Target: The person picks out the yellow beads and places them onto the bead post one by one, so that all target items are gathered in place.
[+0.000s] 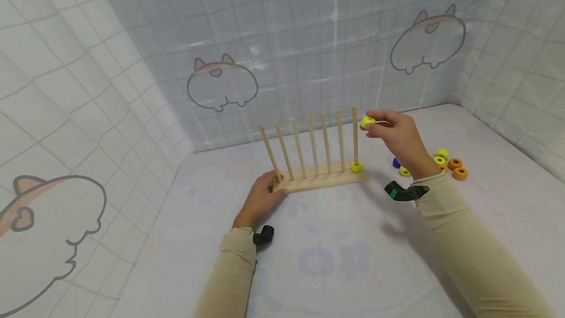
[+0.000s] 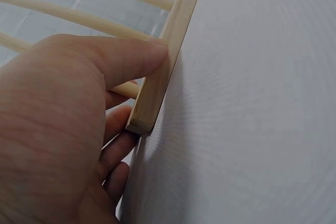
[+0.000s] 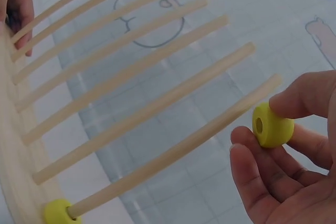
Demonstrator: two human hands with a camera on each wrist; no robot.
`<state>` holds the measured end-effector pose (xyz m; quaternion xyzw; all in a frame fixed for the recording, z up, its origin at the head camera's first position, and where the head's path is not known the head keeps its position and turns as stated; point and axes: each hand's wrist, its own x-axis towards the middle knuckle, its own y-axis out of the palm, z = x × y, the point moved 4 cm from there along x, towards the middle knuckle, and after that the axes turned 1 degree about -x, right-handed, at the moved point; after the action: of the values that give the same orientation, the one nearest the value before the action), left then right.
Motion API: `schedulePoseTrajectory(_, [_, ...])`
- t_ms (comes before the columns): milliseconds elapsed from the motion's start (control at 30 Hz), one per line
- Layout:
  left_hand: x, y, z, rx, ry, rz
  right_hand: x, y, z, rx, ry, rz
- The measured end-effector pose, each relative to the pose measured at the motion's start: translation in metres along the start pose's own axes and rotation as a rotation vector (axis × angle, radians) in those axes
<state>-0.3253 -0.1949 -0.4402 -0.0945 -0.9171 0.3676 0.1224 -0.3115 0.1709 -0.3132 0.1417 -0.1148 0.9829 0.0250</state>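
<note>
A wooden peg rack with several upright pegs stands on the table. One yellow bead sits at the foot of its rightmost peg. My left hand grips the rack's left end, the thumb lying on the front edge of the base in the left wrist view. My right hand pinches a second yellow bead between thumb and fingers. That bead is just right of the rightmost peg's upper end, apart from it, and its hole shows in the right wrist view.
Right of the rack lies a group of loose beads: orange beads, yellow beads and a blue bead, partly hidden behind my right wrist. A sheet with drawn animals hangs behind and along both sides of the table.
</note>
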Motion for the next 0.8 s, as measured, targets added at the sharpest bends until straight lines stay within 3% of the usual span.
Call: schedulePoseTrajectory(800, [0.001, 0.0, -0.001, 0.028, 0.005, 0.007, 0.018, 0.002, 0.031, -0.004, -0.083, -0.054])
